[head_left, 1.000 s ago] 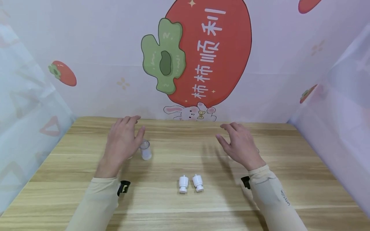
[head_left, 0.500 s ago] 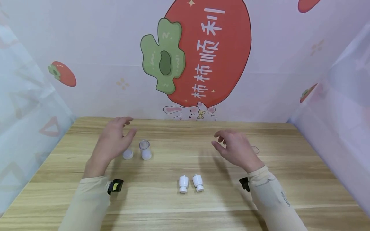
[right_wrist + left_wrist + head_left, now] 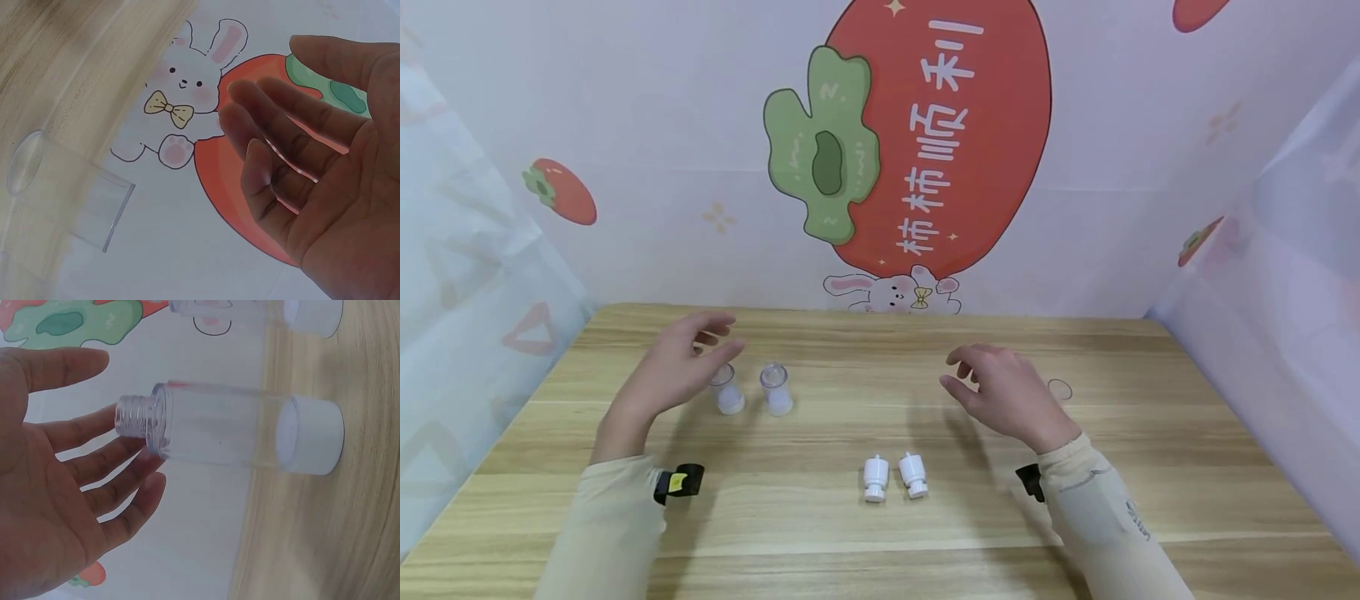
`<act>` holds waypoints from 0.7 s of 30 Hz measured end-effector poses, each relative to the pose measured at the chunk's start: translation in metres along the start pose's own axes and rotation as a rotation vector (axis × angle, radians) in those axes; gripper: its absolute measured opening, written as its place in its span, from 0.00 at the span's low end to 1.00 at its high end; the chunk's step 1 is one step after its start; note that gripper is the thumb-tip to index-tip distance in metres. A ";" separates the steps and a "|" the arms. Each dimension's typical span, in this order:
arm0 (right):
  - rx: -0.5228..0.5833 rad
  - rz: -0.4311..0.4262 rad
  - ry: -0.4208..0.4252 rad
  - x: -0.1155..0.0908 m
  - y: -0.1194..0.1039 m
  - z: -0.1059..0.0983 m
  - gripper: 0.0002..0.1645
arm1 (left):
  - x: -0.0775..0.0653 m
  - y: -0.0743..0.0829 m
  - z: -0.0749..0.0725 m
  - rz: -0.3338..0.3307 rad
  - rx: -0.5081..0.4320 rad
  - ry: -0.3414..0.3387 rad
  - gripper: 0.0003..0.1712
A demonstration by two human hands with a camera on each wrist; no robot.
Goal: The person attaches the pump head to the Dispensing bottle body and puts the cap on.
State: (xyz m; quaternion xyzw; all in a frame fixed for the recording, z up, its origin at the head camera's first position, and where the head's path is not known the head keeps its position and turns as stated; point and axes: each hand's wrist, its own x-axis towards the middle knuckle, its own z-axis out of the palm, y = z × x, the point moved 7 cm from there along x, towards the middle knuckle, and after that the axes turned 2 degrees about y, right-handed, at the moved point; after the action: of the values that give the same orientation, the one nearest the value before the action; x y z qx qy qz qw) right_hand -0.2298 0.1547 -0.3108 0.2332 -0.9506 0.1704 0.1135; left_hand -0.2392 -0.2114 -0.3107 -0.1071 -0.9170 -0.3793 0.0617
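Two clear bottles with white bases stand upright on the left of the table. My left hand point(image 3: 662, 371) is at the left bottle point(image 3: 728, 398), its fingers loosely spread and holding nothing. In the left wrist view, this bottle point(image 3: 219, 425) shows a bare threaded neck, and the fingers point(image 3: 94, 465) pass behind it, thumb apart. Just to its right is the second bottle point(image 3: 777, 393). My right hand point(image 3: 1003, 390) hovers over the table's right half, fingers loosely bent and holding nothing. A clear cylindrical cap point(image 3: 69, 187) stands beside it in the right wrist view.
Two white pump heads, one point(image 3: 876, 479) left of the other point(image 3: 913, 475), stand side by side at the table's middle front. Part of another clear piece point(image 3: 15, 278) shows at the right wrist view's lower left edge. A printed cloth point(image 3: 662, 233) closes the back and sides.
My left hand has moved left and slightly down, uncovering the left bottle. My right hand has shifted a little left and toward me, and a round clear rim now shows behind it.
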 end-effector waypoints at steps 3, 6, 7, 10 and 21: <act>0.004 -0.006 0.002 0.000 -0.001 -0.001 0.13 | -0.001 -0.005 0.000 -0.011 -0.019 -0.024 0.30; 0.002 -0.015 0.006 0.000 -0.002 -0.002 0.12 | 0.000 -0.009 0.001 -0.011 -0.034 -0.042 0.29; 0.002 -0.018 0.006 0.000 -0.002 -0.001 0.12 | 0.000 -0.011 0.001 -0.013 -0.040 -0.047 0.29; 0.001 -0.024 0.004 0.000 -0.002 -0.001 0.12 | 0.000 -0.015 0.002 -0.007 -0.067 -0.054 0.30; 0.005 -0.013 -0.018 0.000 -0.001 0.001 0.13 | 0.003 -0.023 0.004 0.002 -0.119 0.033 0.27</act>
State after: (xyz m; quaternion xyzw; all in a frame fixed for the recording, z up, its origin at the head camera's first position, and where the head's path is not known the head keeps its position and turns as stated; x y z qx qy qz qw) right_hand -0.2295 0.1539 -0.3113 0.2412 -0.9497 0.1698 0.1056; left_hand -0.2476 -0.2236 -0.3290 -0.1052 -0.8916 -0.4349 0.0705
